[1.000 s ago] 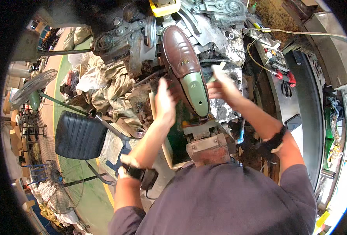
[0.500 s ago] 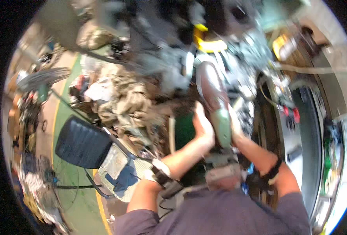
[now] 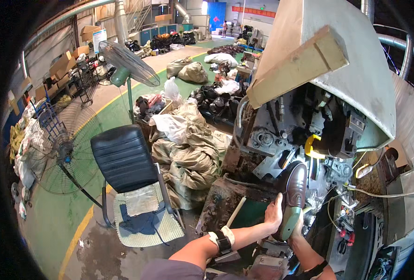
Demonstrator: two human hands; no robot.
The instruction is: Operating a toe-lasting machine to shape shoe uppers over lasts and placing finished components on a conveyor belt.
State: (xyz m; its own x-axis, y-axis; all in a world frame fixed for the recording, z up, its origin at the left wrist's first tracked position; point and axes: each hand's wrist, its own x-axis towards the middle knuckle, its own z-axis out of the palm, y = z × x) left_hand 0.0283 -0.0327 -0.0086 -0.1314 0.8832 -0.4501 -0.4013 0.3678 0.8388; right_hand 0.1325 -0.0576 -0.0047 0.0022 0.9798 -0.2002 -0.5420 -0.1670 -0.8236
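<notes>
Left hand (image 3: 273, 215): on shoe (image 3: 294, 189), finger closure unclear
Right hand (image 3: 298, 228): shoe-obscured, fingers unclear
Leftward: chair (image 3: 123, 156), sacks (image 3: 193, 161)
Beyond: machine (image 3: 264, 139)

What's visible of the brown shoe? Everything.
The brown shoe looks like glossy leather, round-toed, fitted over a green last with a small hole near its heel end. Toe points away from the person, toward the machinery. The left hand holds its left side; the right hand, partly hidden, is opposite. Underside hidden.
</notes>
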